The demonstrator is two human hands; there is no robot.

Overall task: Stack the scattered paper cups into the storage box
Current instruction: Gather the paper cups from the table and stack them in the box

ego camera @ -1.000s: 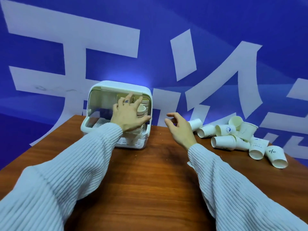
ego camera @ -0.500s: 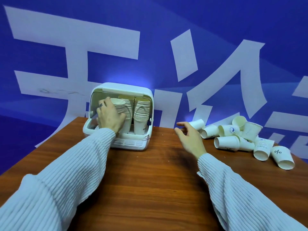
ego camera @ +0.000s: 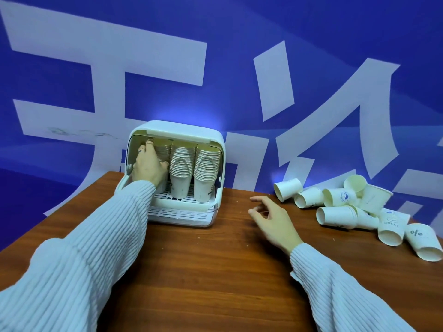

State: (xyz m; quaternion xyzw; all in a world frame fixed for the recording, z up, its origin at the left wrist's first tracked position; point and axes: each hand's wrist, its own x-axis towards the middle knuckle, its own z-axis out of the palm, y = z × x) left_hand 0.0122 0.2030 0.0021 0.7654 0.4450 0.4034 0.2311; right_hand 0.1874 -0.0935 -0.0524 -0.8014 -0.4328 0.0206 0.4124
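A white storage box (ego camera: 217,142) stands open at the table's far edge. Inside it are three upright stacks of paper cups; the middle stack (ego camera: 181,168) and the right stack (ego camera: 206,172) show fully. My left hand (ego camera: 149,165) reaches into the box and grips the left stack (ego camera: 162,147), hiding most of it. My right hand (ego camera: 272,218) hovers over the table with relaxed fingers and holds nothing. Several loose paper cups (ego camera: 335,213) lie scattered on their sides at the right.
The brown wooden table (ego camera: 203,271) ends at a blue wall with large white characters. A slotted white tray (ego camera: 182,213) sticks out at the box's front. The nearest loose cup (ego camera: 287,189) lies just beyond my right hand.
My left hand has moved from the box's front right to its left side and deeper in, onto the left stack. My right hand has lowered toward the table.
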